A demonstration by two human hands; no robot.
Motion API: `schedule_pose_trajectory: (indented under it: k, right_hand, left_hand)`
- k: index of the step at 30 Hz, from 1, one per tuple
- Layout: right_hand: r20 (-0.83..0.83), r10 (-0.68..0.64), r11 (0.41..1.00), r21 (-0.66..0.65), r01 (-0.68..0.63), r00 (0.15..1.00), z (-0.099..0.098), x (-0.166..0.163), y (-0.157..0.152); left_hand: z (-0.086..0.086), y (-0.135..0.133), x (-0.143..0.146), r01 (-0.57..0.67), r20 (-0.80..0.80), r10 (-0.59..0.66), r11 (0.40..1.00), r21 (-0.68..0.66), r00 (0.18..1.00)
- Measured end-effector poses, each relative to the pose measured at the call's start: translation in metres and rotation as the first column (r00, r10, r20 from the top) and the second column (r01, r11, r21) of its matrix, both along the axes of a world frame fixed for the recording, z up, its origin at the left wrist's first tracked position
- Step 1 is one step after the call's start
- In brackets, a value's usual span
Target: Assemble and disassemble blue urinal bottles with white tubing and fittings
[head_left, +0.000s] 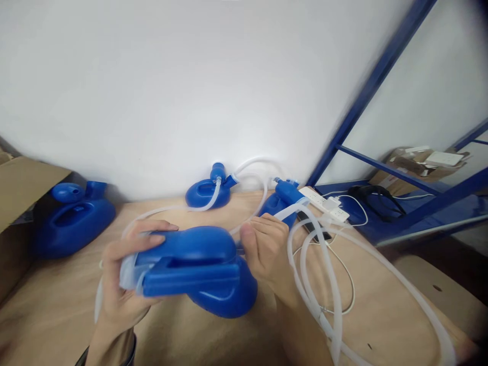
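In front of me is a blue plastic urinal bottle [224, 297] with a handle and a rounded blue head piece [206, 244] lying along it. My left hand [124, 272] is wrapped round its left end, over a translucent whitish collar [129, 272], the fingers on top of the blue plastic. At the right end of the head piece my right hand [263, 249] is closed in a fist. A whitish flexible tube [287, 211] emerges from that fist toward the upper right. The fingers cover the joint between tube and head piece.
Similar blue bottles stand on the left [82, 226], by the wall [208, 193] and at right [272, 203]. Loops of whitish tube [335, 290] cover the table's right side. A power strip [324, 203], a dark phone [312, 229], a cardboard box [34, 183] and a blue metal frame [366, 96] surround it.
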State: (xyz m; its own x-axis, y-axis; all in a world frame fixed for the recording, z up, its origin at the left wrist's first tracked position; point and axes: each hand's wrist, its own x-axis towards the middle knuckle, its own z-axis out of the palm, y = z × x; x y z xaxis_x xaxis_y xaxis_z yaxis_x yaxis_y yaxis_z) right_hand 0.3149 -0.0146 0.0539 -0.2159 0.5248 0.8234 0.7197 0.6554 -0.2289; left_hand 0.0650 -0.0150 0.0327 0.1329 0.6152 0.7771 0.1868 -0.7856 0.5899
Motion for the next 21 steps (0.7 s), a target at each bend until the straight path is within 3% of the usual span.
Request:
schedule_pose_trajectory:
  k: [3,9,16,21]
  right_hand:
    - [-0.026,0.011,0.994,-0.104,-0.013,1.000,-0.001,0.000,-0.002]
    - [-0.097,0.002,0.963,-0.266,-0.028,0.995,-0.004,-0.002,0.001]
    - [-0.127,0.049,0.985,-0.156,-0.068,0.991,0.003,0.006,0.004]
    - [0.046,-0.057,0.997,-0.054,0.060,0.997,0.002,0.012,0.004]
  left_hand:
    - [0.005,-0.009,-0.001,-0.011,-0.049,0.017,0.992,0.128,0.999]
    - [0.003,-0.017,-0.003,-0.037,-0.155,0.067,0.982,0.185,0.986]
    - [-0.001,0.009,-0.004,-0.022,-0.068,0.036,0.982,0.190,0.997]
    - [0.000,0.011,-0.007,-0.138,0.083,0.128,0.981,0.134,0.988]
